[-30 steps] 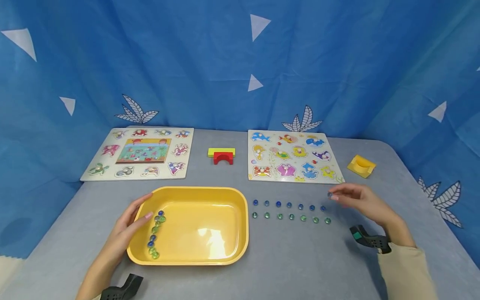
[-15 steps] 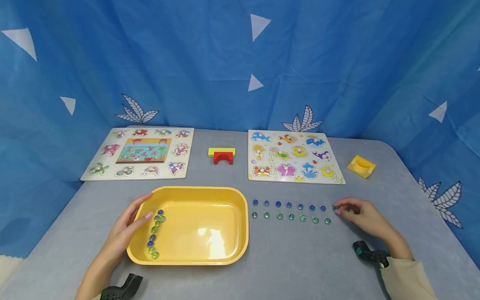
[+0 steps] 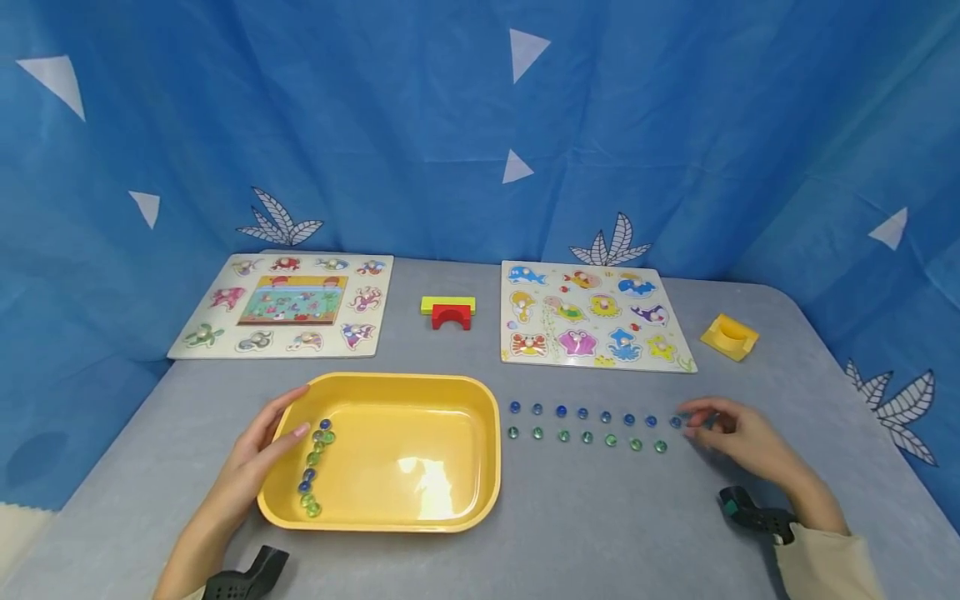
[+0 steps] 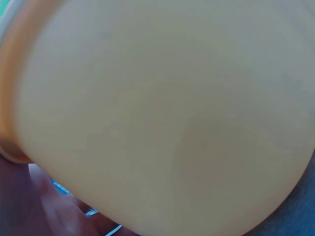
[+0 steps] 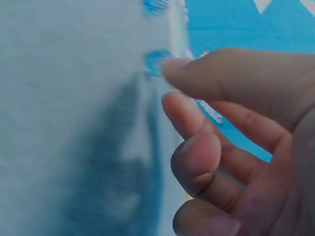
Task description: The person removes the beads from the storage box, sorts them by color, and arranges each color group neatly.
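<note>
My left hand (image 3: 251, 462) holds the left rim of a yellow plastic tray (image 3: 491, 467), thumb over the inside and fingers along the outer wall. Several blue and green glass marbles (image 3: 312, 458) lie in a line along the tray's left side. Right of the tray, a row of blue marbles (image 3: 582, 413) runs behind a row of green marbles (image 3: 587, 437). At the right end of the blue row lies one more blue marble (image 3: 676, 422). My right hand (image 3: 738, 433) is beside it, finger and thumb tips close; the right wrist view shows the thumb tip overlapping a blurred blue marble (image 5: 155, 63).
Two wooden peg puzzle boards, the left one (image 3: 219, 321) and the right one (image 3: 551, 312), lie at the back. Between them sit a yellow-green block (image 3: 442, 302) and a red arch block (image 3: 452, 314). A yellow block (image 3: 730, 337) is at the right. A blue curtain (image 3: 390, 125) hangs behind.
My right hand has lowered a marble to the right end of the blue row, and its fingertips have come off it. My left hand stays on the tray. The head view has shifted slightly.
</note>
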Action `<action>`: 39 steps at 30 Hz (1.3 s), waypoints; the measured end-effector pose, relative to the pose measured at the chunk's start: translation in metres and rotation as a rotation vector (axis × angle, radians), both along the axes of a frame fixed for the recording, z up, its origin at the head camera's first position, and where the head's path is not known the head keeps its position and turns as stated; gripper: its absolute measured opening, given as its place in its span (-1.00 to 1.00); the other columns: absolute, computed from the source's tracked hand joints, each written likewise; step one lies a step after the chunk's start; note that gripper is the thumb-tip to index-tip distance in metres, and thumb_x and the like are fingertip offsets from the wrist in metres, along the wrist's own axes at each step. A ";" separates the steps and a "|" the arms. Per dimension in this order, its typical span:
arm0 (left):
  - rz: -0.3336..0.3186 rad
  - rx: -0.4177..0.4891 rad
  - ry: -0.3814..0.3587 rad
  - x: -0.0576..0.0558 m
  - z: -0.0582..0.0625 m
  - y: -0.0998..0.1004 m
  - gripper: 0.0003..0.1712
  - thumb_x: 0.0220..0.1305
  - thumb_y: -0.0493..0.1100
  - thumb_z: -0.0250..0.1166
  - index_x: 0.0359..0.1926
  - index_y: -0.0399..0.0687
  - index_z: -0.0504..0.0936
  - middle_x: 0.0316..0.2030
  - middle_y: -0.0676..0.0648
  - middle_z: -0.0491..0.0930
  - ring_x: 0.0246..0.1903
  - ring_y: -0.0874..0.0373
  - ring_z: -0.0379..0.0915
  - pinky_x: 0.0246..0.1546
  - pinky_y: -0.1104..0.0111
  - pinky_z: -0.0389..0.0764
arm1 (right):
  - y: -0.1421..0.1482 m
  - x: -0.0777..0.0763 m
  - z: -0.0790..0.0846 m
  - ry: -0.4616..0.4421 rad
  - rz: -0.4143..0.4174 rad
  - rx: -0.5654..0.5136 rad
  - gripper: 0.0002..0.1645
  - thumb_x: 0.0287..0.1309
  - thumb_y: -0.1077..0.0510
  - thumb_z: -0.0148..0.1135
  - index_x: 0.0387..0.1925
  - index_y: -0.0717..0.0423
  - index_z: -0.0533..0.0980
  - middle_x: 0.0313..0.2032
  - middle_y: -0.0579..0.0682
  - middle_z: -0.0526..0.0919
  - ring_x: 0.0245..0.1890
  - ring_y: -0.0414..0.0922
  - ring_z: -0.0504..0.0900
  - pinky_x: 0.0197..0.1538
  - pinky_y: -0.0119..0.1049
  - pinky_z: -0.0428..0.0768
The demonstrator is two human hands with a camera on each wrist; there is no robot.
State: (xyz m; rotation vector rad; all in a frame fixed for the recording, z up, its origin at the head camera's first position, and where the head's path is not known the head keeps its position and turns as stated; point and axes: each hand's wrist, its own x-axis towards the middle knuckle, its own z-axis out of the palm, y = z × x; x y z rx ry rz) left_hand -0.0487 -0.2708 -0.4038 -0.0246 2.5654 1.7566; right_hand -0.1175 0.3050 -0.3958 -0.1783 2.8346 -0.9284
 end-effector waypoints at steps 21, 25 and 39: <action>-0.006 0.005 -0.002 -0.001 0.000 0.000 -0.41 0.33 -0.01 -0.01 0.35 0.20 0.07 0.35 0.15 0.02 0.29 0.50 -0.15 -0.04 0.87 0.11 | -0.262 -0.057 0.079 -0.238 0.624 -0.439 -0.63 0.06 0.12 0.25 -0.05 0.10 0.52 -0.29 0.17 0.66 -0.32 0.12 0.58 -0.26 -0.18 0.55; -0.005 -0.001 -0.005 -0.001 0.000 0.000 -0.41 0.33 0.00 -0.01 0.35 0.21 0.07 0.35 0.11 0.02 0.26 0.49 -0.10 -0.06 0.85 0.15 | -0.326 -0.049 0.065 -0.342 0.779 -0.408 -0.61 0.10 0.14 0.20 -0.02 0.17 0.50 -0.25 0.21 0.66 -0.30 0.13 0.60 -0.30 -0.24 0.58; -0.033 0.012 0.058 -0.001 -0.002 0.000 -0.42 0.34 -0.11 -0.01 0.35 0.13 0.09 0.30 0.21 0.09 0.19 0.62 -0.08 -0.06 0.82 0.18 | -0.421 -0.014 0.014 -0.237 0.585 -0.086 -0.63 0.08 -0.07 0.19 -0.05 -0.09 0.52 -0.68 -0.17 0.58 -0.76 -0.31 0.43 -0.63 -0.52 0.38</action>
